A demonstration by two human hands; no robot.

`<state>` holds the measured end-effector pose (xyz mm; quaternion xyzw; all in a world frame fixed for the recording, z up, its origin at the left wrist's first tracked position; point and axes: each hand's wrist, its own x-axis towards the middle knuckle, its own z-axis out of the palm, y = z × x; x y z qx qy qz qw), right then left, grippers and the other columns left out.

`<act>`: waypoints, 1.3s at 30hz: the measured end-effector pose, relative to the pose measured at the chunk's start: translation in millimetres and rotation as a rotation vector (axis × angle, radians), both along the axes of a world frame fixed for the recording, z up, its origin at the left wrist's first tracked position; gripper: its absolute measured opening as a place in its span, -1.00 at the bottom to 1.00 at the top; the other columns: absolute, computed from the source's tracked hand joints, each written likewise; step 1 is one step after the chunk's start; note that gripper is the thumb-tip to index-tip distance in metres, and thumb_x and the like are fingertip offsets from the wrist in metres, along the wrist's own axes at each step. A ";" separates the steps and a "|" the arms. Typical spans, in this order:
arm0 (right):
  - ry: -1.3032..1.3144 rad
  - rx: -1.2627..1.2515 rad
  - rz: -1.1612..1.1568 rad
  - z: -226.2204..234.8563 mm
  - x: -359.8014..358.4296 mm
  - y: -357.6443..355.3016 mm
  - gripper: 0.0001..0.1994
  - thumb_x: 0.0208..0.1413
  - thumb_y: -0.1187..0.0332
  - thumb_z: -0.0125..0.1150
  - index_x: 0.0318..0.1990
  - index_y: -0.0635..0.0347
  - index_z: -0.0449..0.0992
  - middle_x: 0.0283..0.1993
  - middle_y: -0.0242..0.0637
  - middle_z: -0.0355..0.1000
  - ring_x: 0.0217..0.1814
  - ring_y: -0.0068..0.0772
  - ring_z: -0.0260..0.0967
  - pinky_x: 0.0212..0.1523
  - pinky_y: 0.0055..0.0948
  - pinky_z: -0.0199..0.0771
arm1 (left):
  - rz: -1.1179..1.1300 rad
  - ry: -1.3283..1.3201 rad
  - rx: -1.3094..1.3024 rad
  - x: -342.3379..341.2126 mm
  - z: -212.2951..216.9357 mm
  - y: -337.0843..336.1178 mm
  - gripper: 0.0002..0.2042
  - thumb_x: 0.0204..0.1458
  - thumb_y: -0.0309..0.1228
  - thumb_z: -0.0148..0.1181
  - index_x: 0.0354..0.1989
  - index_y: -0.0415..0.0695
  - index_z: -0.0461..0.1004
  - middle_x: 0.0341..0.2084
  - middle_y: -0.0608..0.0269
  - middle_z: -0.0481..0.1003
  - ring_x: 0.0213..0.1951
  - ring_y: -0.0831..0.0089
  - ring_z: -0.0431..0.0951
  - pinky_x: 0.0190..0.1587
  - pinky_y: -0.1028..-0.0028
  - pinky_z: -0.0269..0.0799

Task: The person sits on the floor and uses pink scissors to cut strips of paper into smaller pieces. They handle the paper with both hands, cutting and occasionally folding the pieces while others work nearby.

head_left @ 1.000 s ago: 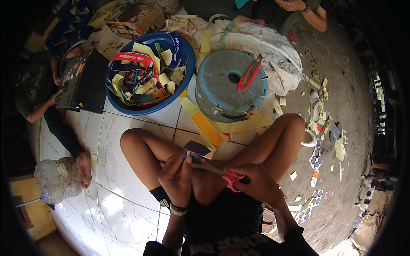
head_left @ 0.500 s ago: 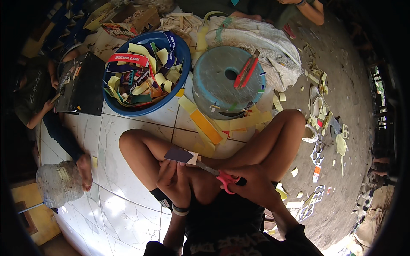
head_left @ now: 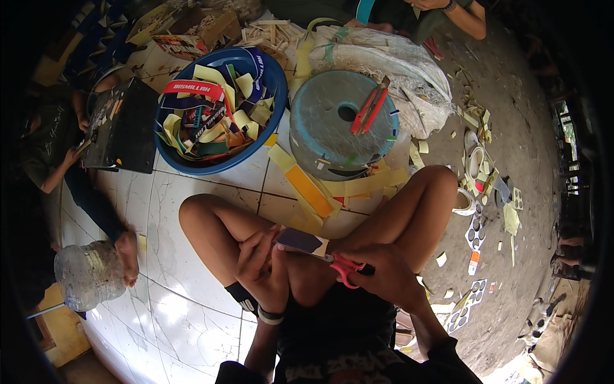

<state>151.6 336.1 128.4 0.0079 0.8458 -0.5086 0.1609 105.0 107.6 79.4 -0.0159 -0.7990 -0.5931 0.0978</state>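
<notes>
Above my lap, my left hand [head_left: 263, 262] pinches a small dark purple piece [head_left: 298, 240] with a pale backing at its right edge; whether it is sticker or card I cannot tell. My right hand [head_left: 387, 272] has its fingers through the handles of a pair of scissors [head_left: 346, 269] with pink-red grips. The blades point left and meet the lower right end of the piece, which hides part of them. Beyond my crossed legs lie orange and cream strips [head_left: 309, 190] on the tiles.
A blue basin [head_left: 220, 165] of coloured strips stands at far left, beside an upturned grey-blue tub [head_left: 320, 112] bearing a red cutter knife [head_left: 369, 110]. A white sack [head_left: 416, 70] lies behind. Co-workers sit at left and top. Scraps litter the floor [head_left: 511, 269] at right.
The purple piece has shifted right and nearer the scissors, and the blades now reach its end. My right hand has moved slightly right. At the top, a co-worker's teal strip shows more.
</notes>
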 end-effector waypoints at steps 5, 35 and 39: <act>-0.002 -0.056 -0.007 -9.1 0.3 1.8 -0.49 -0.04 0.53 0.48 0.16 0.22 0.64 -0.03 -0.03 0.67 -0.02 -0.20 0.69 0.05 -0.36 0.64 | -0.013 0.053 -0.052 -0.5 -0.8 -2.2 -0.71 0.09 -0.71 0.29 0.01 -0.35 0.68 -0.12 0.05 0.62 -0.08 0.33 0.60 -0.10 0.50 0.55; -0.212 -0.248 0.017 -24.6 8.6 28.5 -0.26 -0.03 0.41 0.52 0.33 0.32 0.33 0.16 0.11 0.55 0.28 0.00 0.53 0.32 -0.12 0.46 | 0.092 0.051 -0.114 -3.6 6.0 1.9 -0.88 0.13 -0.66 0.34 -0.17 -0.41 0.65 -0.25 0.14 0.65 -0.26 0.43 0.62 -0.18 0.53 0.43; -0.252 0.163 0.050 -16.8 23.2 33.3 -0.38 -0.04 0.45 0.53 0.21 0.27 0.41 0.17 -0.11 0.47 0.33 -0.01 0.43 0.25 -0.07 0.51 | 0.138 0.081 -0.046 -13.5 5.9 0.0 -0.89 0.14 -0.65 0.37 -0.21 -0.43 0.62 -0.26 0.18 0.62 -0.31 0.58 0.58 -0.42 0.64 0.34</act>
